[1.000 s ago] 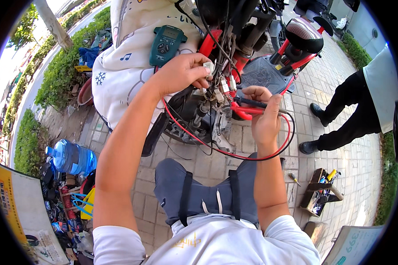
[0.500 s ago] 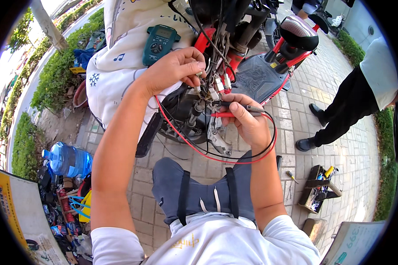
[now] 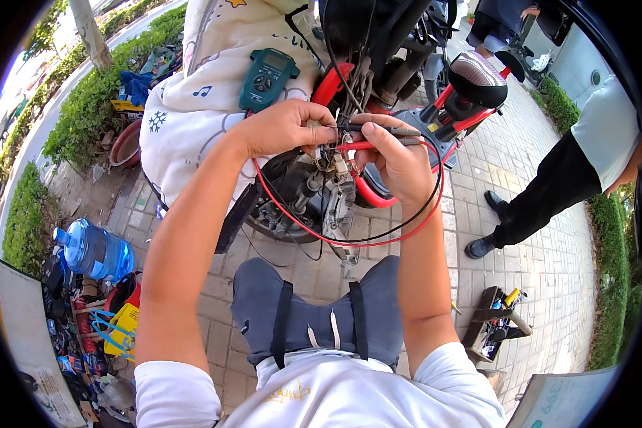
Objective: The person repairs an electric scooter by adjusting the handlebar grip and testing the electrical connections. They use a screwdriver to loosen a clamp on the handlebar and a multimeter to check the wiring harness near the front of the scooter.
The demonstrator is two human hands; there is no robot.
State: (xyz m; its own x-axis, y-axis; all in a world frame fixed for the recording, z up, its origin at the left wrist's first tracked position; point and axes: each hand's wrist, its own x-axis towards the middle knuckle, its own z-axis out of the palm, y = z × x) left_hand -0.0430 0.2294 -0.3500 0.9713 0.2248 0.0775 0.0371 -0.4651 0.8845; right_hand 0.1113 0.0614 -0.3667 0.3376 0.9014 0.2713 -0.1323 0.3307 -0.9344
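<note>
My right hand [image 3: 399, 164] holds a red test probe [image 3: 358, 145] and a black test probe [image 3: 405, 131] side by side, tips pointing left toward a bundle of wires and connectors. My left hand [image 3: 282, 130] is closed in a pinch at that bundle, apparently on a small wire connector mostly covered by the fingers. Both probe tips are close to the left fingertips; whether they touch metal I cannot tell. Red and black leads loop below my hands. A green multimeter [image 3: 267, 77] lies on a white padded cover [image 3: 192, 121] draped over the opened front of a red and black scooter [image 3: 378, 192].
A person in black trousers [image 3: 549, 192] stands at right. Near them on the paving sits an open toolbox [image 3: 481, 324]. Left of me are a blue water jug [image 3: 96, 250], a yellow bag [image 3: 123, 328] and piled parts. Another person [image 3: 496, 28] is at the back.
My right hand has moved up and brought the probes nearer to my left fingertips. My left hand has shifted slightly down toward them. The view has also shifted a little.
</note>
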